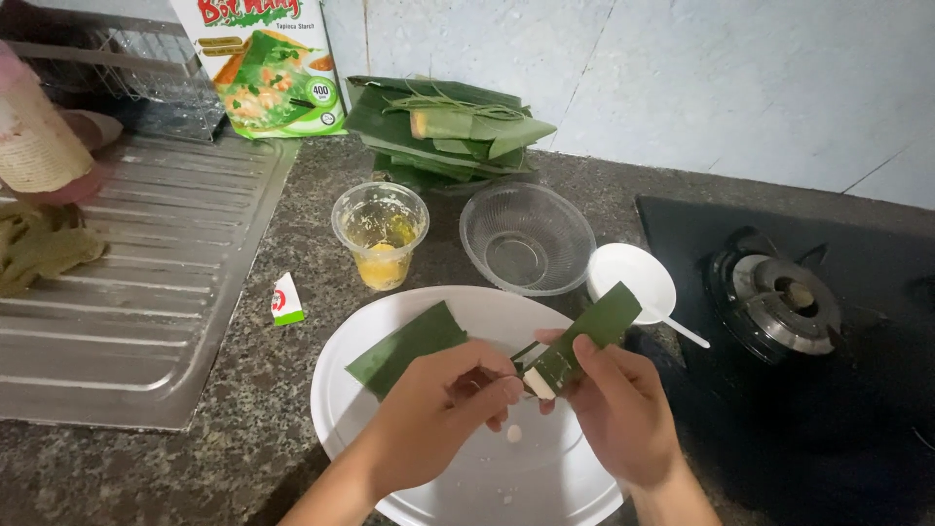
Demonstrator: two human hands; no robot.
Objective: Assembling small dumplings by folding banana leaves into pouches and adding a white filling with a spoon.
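Seeing both hands, left hand point(438, 409) and right hand point(614, 409), fingers pinching a half-folded green leaf strip point(584, 336) over round white plate point(341, 409); second leaf piece point(404, 349) unwrapped.

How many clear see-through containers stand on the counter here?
2: a clear plastic cup with yellow residue left of a clear ribbed glass bowl, both behind the white round plate. None appear hidden.
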